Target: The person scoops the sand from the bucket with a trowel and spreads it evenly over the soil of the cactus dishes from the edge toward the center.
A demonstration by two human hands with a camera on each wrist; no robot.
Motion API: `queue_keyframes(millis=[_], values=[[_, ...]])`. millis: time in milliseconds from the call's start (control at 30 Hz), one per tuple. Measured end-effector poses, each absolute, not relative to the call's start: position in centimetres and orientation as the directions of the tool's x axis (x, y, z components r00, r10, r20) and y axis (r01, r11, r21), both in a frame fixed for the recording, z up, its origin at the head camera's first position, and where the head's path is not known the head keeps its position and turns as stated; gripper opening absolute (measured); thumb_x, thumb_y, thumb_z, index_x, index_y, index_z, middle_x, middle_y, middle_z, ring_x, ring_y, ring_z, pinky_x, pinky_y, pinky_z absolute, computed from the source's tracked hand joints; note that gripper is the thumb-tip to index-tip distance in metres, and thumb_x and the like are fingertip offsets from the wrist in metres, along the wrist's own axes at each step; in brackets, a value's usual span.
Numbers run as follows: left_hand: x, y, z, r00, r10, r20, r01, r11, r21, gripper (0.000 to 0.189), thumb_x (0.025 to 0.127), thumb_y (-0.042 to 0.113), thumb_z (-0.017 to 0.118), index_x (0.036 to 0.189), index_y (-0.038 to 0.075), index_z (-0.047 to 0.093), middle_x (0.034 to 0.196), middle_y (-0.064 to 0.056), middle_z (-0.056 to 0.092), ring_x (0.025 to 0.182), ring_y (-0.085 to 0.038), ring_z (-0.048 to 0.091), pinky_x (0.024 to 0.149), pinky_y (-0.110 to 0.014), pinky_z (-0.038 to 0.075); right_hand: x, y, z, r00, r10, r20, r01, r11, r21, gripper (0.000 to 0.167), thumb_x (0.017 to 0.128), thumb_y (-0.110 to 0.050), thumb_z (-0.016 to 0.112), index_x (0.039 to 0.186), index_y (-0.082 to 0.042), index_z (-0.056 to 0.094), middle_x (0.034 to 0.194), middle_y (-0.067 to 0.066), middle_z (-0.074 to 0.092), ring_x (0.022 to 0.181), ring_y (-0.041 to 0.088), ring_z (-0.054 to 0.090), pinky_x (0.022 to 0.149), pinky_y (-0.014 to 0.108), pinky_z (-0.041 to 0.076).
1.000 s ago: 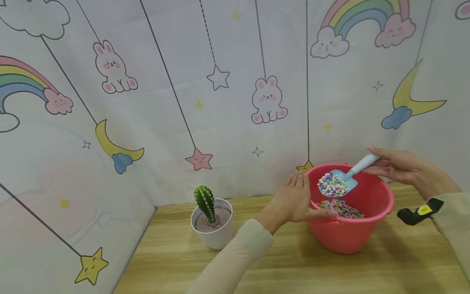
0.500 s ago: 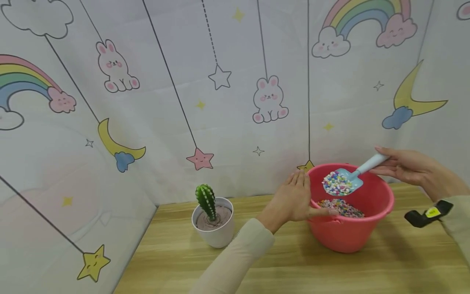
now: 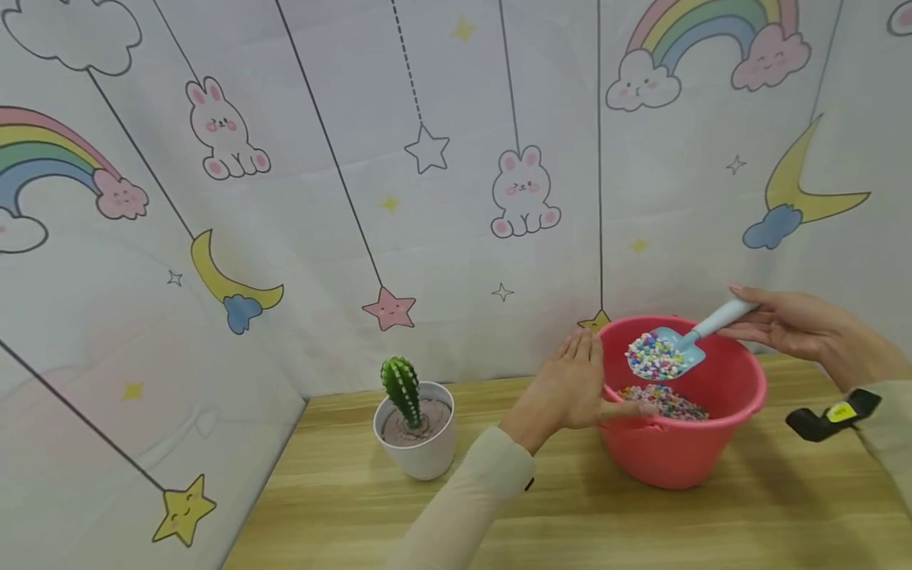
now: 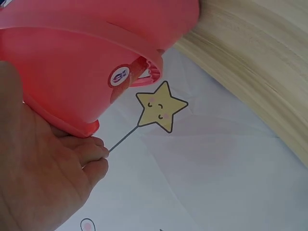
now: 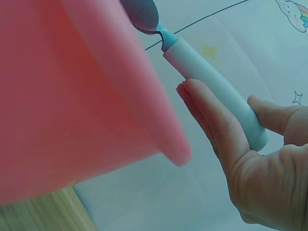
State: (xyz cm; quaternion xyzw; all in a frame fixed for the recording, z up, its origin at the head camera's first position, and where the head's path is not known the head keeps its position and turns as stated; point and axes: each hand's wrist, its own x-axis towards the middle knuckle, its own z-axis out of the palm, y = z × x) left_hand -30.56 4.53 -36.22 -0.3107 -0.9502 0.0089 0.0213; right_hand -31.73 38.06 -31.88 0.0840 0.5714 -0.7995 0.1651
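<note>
My right hand (image 3: 798, 323) holds the pale end of a light-blue scoop (image 3: 721, 318), thumb on top and fingers beneath the handle (image 5: 216, 91). The scoop's blade, heaped with small multicoloured beads (image 3: 654, 355), hovers over the mouth of a pink-red bucket (image 3: 677, 455). More beads (image 3: 666, 402) cover the bucket's bottom. My left hand (image 3: 566, 388) rests against the bucket's left side, fingers extended along the rim (image 4: 79, 127) and thumb stretched across the near edge. A folded-down bucket handle (image 4: 96, 29) shows in the left wrist view.
A potted cactus (image 3: 402, 392) in a white pot (image 3: 420, 459) stands left of the bucket on the wood-grain table (image 3: 570, 522). Close behind hangs a white cloth (image 3: 442, 237) printed with stars, rabbits and rainbows. A black strap piece (image 3: 830, 416) sits at the right sleeve.
The loaded scoop and right hand shifted slightly right between one second and half a second ago, and have held steady since. The left hand stays on the bucket.
</note>
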Motion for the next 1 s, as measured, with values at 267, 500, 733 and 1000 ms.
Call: queue_keyframes(millis=[267, 500, 733, 1000], values=[[-30.5, 4.5, -36.3, -0.813, 0.580, 0.054, 0.580, 0.814, -0.014, 0.121, 0.085, 0.095, 0.038, 0.170, 0.012, 0.013, 0.177, -0.002, 0.023, 0.166, -0.022, 0.021, 0.133, -0.034, 0.026, -31.7, 37.8, -31.8, -0.931, -0.170, -0.323, 0.362, -0.311, -0.879, 0.030, 0.107, -0.033, 0.059, 0.091, -0.013, 0.075, 0.095, 0.007, 0.082, 0.091, 0.030, 0.082, 0.089, 0.040, 0.065], [-30.7, 4.2, -36.9, -0.806, 0.579, 0.123, 0.586, 0.809, 0.030, 0.111, 0.091, 0.090, 0.034, 0.169, 0.012, 0.018, 0.173, -0.002, 0.031, 0.161, -0.022, 0.030, 0.133, -0.038, 0.028, -31.4, 37.8, -31.9, -0.930, -0.176, -0.323, 0.365, -0.320, -0.874, 0.030, 0.107, -0.033, 0.058, 0.091, -0.013, 0.075, 0.095, 0.008, 0.081, 0.091, 0.030, 0.082, 0.089, 0.040, 0.065], [-30.2, 2.7, -35.7, -0.781, 0.575, 0.244, 0.600, 0.799, 0.038, 0.088, 0.096, 0.084, 0.038, 0.147, 0.014, 0.050, 0.126, 0.003, 0.063, 0.107, -0.009, 0.061, 0.084, -0.022, 0.063, -31.6, 37.7, -31.9, -0.929, -0.177, -0.324, 0.365, -0.308, -0.879, 0.031, 0.108, -0.033, 0.058, 0.091, -0.012, 0.074, 0.096, 0.008, 0.081, 0.091, 0.030, 0.082, 0.088, 0.040, 0.065], [-28.4, -0.5, -32.5, -0.788, 0.550, 0.276, 0.588, 0.805, 0.075, 0.046, 0.104, 0.060, 0.056, 0.116, 0.015, 0.056, 0.091, 0.006, 0.060, 0.073, -0.008, 0.056, 0.058, -0.015, 0.048, -31.7, 37.7, -31.9, -0.927, -0.192, -0.322, 0.368, -0.308, -0.877, 0.031, 0.107, -0.033, 0.058, 0.091, -0.013, 0.075, 0.096, 0.008, 0.081, 0.091, 0.030, 0.082, 0.090, 0.041, 0.064]])
